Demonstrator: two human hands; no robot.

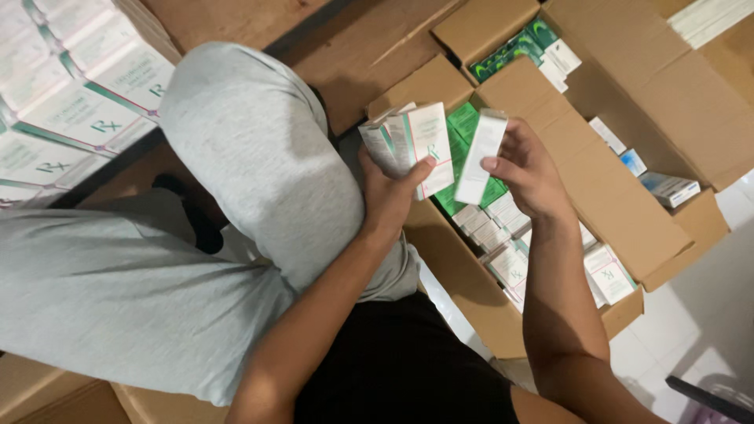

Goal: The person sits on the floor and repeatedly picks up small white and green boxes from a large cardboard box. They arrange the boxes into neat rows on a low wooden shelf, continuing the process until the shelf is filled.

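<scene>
Head view: left hand point(389, 192) grip clamped on carton stack point(412, 141) – right hand point(530, 173) pinches white carton point(481, 157) – over carton-filled cardboard box point(628, 228).

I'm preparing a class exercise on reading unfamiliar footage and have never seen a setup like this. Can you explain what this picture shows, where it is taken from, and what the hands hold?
There is no machine: a camera worn on a person's head looks down at their own two bare hands. The left hand grips a fanned bunch of small white cartons. The right hand pinches one more white carton. Below sits an open cardboard box filled with similar white and green cartons. The person's knee in grey cloth is at left.
</scene>
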